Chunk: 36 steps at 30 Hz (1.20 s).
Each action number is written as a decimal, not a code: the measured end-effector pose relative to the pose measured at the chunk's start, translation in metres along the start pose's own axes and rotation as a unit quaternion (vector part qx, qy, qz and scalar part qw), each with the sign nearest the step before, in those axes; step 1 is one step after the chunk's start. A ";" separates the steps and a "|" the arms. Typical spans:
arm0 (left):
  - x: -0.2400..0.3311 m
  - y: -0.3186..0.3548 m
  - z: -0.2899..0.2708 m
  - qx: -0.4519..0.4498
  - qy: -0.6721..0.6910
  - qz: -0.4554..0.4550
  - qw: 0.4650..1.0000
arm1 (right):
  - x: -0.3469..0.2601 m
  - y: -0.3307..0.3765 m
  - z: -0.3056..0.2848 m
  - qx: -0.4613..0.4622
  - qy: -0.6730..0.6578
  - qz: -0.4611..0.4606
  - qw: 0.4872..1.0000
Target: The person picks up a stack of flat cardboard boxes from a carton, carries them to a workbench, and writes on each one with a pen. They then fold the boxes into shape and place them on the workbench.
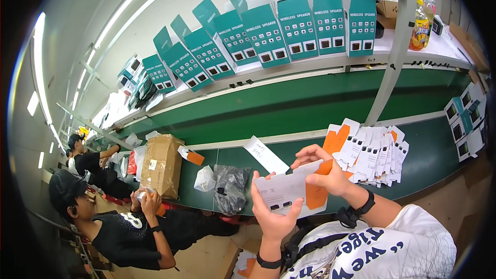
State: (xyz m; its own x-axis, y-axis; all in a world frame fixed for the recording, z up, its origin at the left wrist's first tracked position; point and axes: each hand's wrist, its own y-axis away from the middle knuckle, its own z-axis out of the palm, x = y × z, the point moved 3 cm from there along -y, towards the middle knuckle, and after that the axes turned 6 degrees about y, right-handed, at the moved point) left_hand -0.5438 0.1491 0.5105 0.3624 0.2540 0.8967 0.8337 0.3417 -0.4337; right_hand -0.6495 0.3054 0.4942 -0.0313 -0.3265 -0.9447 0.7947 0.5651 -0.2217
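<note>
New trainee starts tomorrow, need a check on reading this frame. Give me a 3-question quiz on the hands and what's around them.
1. Multiple choice: what do both hands hold? A) a clear bottle B) a flat white and orange carton C) a black bag
2. True or false: the fanned stack of flat cartons lies to the person's right on the green belt.
3. Fill in: the brown box to the person's left is made of ______.

Key
1. B. The left hand supports the flat carton from below; the right hand pinches its top edge.
2. True. The stack of flat cartons lies on the green belt, right of the hands.
3. Cardboard. The brown box stands beside a black bag.
</note>
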 end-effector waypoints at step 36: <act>-0.004 0.036 0.024 -0.064 0.176 -0.101 0.977 | -0.009 0.020 0.050 0.002 0.346 -0.113 0.931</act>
State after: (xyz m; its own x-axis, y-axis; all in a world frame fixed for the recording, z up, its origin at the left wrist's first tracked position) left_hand -0.5255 0.1815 0.4893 0.2872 -0.1422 0.9473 0.9402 0.2310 -0.2504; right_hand -0.6030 0.2816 0.5107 -0.5805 0.1300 -0.8038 0.7221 0.5383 -0.4345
